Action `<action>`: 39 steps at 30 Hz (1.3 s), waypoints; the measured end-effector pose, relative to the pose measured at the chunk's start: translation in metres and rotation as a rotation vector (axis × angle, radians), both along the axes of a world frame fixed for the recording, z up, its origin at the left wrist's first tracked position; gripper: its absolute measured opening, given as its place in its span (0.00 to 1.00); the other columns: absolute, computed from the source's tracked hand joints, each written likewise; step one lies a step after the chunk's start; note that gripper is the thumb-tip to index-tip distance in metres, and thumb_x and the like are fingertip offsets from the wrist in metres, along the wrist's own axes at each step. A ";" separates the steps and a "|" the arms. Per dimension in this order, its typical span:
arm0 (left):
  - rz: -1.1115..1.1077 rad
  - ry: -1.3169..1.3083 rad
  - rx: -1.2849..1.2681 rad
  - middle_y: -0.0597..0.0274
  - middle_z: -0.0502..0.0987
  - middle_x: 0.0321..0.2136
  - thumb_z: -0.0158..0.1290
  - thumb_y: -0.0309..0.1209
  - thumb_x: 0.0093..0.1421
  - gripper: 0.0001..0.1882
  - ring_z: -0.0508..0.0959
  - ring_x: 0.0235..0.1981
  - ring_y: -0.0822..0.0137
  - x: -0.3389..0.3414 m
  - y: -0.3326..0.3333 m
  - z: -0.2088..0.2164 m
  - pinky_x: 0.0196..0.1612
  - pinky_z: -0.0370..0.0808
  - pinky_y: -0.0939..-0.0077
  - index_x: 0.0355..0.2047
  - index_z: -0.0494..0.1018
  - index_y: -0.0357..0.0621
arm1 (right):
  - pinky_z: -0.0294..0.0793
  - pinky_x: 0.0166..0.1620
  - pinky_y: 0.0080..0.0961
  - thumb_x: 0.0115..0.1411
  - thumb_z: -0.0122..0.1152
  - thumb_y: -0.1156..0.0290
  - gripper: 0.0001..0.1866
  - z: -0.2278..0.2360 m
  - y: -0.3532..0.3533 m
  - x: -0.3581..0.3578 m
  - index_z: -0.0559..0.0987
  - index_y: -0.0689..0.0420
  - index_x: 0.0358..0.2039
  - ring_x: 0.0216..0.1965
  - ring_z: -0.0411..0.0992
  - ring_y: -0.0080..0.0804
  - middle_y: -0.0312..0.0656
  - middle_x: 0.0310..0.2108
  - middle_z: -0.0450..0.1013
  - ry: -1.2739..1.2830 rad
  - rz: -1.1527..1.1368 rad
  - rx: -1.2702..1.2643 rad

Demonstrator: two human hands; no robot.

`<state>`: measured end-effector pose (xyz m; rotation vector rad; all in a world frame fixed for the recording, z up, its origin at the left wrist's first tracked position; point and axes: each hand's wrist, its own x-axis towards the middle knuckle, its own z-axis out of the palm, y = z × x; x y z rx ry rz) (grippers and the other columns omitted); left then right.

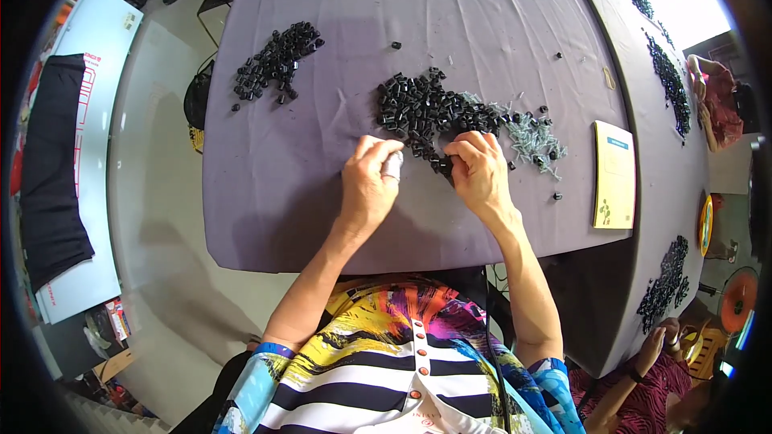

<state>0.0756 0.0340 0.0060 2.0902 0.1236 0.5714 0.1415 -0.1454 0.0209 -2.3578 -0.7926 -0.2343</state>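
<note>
A heap of small black plastic pieces [414,104] lies before me on the cloth-covered table. Touching its right side is a scatter of thin, clear little sticks [532,138]. My left hand [368,183] is closed at the heap's near left edge, fingertips pinched together, a white wrap [392,165] around one digit. Whatever it holds is too small to make out. At the heap's near right edge, my right hand [481,170] bends its fingers down among the black pieces in a pinch; their tips hide what is between them.
Another black heap [277,63] sits farther left. A yellow booklet [613,175] lies at the right, beside an adjoining table [663,193] bearing more black heaps. At lower right is another person's hand [650,351]; a second person sits at far right. A white box [96,153] stands left.
</note>
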 end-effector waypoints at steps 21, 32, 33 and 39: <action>-0.094 0.027 0.397 0.63 0.74 0.28 0.57 0.22 0.49 0.09 0.73 0.34 0.60 0.002 0.006 0.010 0.38 0.69 0.65 0.32 0.77 0.45 | 0.73 0.36 0.31 0.49 0.56 0.83 0.11 0.001 -0.034 -0.062 0.77 0.60 0.34 0.32 0.73 0.42 0.44 0.31 0.72 0.083 0.018 0.139; -0.087 -0.025 0.502 0.67 0.74 0.28 0.59 0.24 0.47 0.11 0.72 0.33 0.63 0.002 -0.015 0.001 0.38 0.65 0.67 0.33 0.78 0.47 | 0.69 0.28 0.21 0.55 0.55 0.82 0.08 0.006 -0.069 -0.057 0.79 0.60 0.35 0.24 0.71 0.29 0.42 0.29 0.72 0.102 -0.251 0.217; -0.080 -0.014 0.492 0.66 0.74 0.28 0.58 0.23 0.47 0.11 0.72 0.33 0.63 0.002 -0.016 0.001 0.38 0.66 0.68 0.33 0.78 0.47 | 0.69 0.28 0.20 0.55 0.56 0.82 0.07 0.011 -0.072 -0.053 0.79 0.60 0.35 0.24 0.71 0.28 0.42 0.29 0.72 0.145 -0.298 0.226; -0.091 -0.022 0.450 0.64 0.76 0.28 0.55 0.20 0.47 0.14 0.73 0.32 0.61 -0.003 -0.010 0.008 0.37 0.67 0.67 0.36 0.77 0.46 | 0.71 0.31 0.25 0.55 0.56 0.81 0.08 -0.003 -0.089 -0.016 0.79 0.57 0.35 0.27 0.72 0.33 0.41 0.29 0.73 0.049 -0.348 0.163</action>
